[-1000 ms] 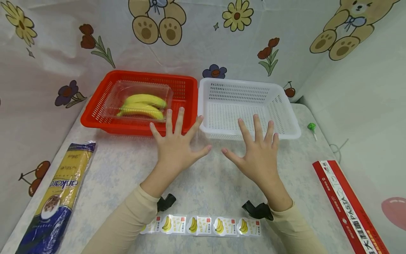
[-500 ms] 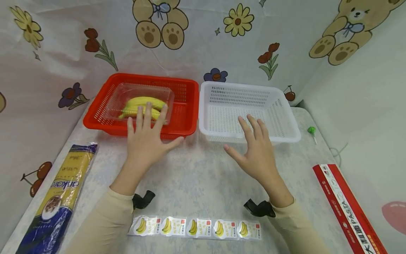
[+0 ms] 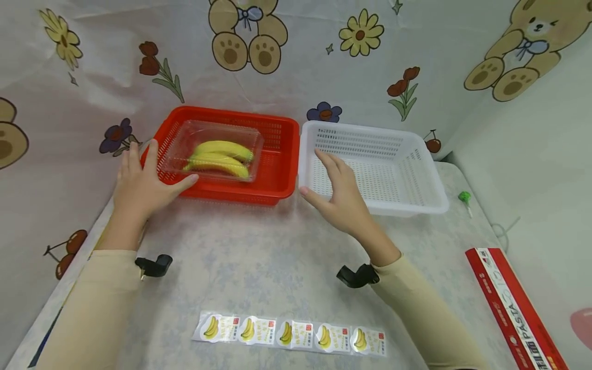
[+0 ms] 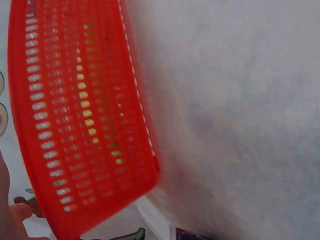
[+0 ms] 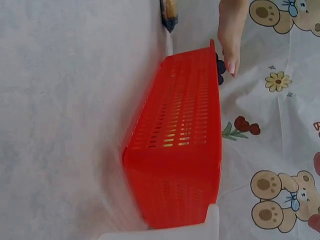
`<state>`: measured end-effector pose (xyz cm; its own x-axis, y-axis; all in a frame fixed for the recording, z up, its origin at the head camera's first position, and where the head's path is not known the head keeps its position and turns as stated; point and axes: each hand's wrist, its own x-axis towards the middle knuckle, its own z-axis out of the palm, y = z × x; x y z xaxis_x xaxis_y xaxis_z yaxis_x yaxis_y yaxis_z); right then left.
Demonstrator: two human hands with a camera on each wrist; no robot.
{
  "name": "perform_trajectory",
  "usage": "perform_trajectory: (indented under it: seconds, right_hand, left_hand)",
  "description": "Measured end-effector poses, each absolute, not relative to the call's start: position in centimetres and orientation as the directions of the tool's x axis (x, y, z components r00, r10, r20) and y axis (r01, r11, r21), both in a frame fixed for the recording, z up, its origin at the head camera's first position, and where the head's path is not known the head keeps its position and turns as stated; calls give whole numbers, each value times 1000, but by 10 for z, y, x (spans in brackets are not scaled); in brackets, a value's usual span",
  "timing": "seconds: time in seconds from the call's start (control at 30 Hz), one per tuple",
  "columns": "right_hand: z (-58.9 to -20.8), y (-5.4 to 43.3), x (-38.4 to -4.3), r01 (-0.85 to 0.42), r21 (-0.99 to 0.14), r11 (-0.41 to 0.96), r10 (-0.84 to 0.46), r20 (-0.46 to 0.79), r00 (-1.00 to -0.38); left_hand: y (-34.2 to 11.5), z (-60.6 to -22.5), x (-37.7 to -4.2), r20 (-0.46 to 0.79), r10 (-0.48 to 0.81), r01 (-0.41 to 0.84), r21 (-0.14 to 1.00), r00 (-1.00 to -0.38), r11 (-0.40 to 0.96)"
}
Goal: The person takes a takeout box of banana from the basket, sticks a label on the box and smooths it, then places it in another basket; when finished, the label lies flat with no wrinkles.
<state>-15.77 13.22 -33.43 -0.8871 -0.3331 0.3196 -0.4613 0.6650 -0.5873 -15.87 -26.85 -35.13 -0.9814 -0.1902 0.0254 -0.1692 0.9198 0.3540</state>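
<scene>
The left hand (image 3: 142,187) has moved outward to the left end of the red basket (image 3: 226,193), its fingers spread and gripping nothing, though contact with the rim cannot be told. The basket, glossy and slotted, sits toward the back of the worktop (image 3: 240,257), holding a clear plastic box (image 3: 181,146) of yellow bananas (image 3: 219,158), and now appears bracketed from both ends. The right hand (image 3: 341,199) has shifted leftward, unclenched and free, over the left part of the white basket (image 3: 393,209), near the red one.
</scene>
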Motion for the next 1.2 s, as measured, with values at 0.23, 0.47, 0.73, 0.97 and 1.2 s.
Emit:
perform_trajectory:
  seconds: [0.23, 0.47, 0.73, 0.97, 1.2]
  right_hand:
    - [-331, 81, -185, -450, -657, 604, -399, 239, -885]
    - [-336, 36, -214, -427, -658, 620, -429, 171, -887]
    - [-346, 2, -239, -342, -648, 681, -394, 70, -917]
    - [-356, -17, -253, -260, -650, 714, -367, -32, -930]
    - [-366, -30, -261, -188, -640, 745, -341, -124, -932]
  left_hand:
    - [-284, -357, -164, -62, -203, -211, 364, -977, 907]
    - [-289, -362, -168, -114, -191, -222, 409, -975, 885]
    - [-290, -362, -171, -142, -162, -206, 392, -977, 897]
    - [-291, -361, -170, -175, -161, -221, 414, -971, 883]
    - [-293, -358, -169, -211, -161, -237, 415, -964, 878]
